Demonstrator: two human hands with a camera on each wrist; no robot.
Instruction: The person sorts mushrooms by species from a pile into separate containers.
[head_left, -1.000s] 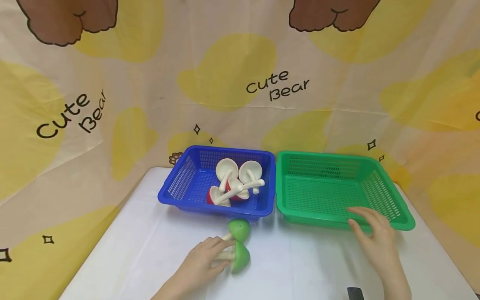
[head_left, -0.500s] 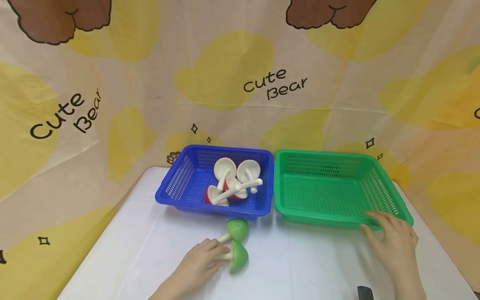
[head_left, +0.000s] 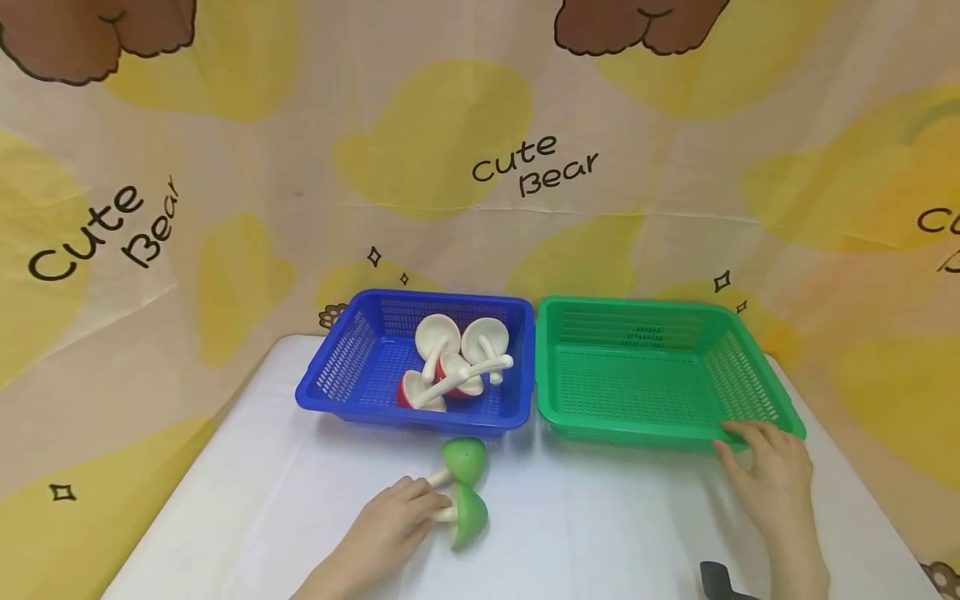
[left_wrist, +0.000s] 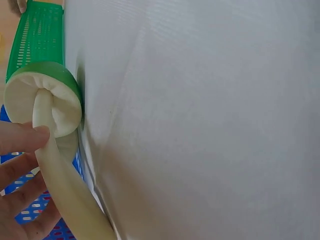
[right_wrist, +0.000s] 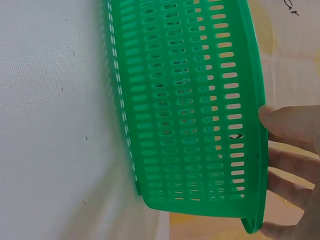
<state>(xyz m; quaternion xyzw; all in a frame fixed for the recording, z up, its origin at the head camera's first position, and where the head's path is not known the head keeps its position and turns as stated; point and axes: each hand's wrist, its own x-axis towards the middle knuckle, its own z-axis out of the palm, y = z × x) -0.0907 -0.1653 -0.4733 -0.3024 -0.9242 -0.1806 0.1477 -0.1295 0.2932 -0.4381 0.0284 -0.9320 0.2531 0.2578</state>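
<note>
In the head view, my left hand (head_left: 393,517) pinches the pale stem of a green-capped toy mushroom (head_left: 471,517) lying on the table. The left wrist view has the thumb on that stem (left_wrist: 65,185), below the cap's cream underside. A second green mushroom (head_left: 465,461) lies just behind, its stem partly hidden by the hand. My right hand (head_left: 776,475) holds the front rim of the green basket (head_left: 630,433) near its right corner. In the right wrist view, the thumb presses the rim (right_wrist: 261,150) and the fingers reach over it.
A blue basket (head_left: 330,403) stands left of the green one, holding several red-capped toy mushrooms (head_left: 438,337) with white stems. A white cloth covers the table (head_left: 570,533). Behind hangs a printed cloth (head_left: 450,125). A dark object (head_left: 716,579) shows by the right forearm.
My right hand has moved from over the green basket's front edge rightward and now holds its rim. The left fingers have closed on the mushroom stem. The head view has shifted slightly right.
</note>
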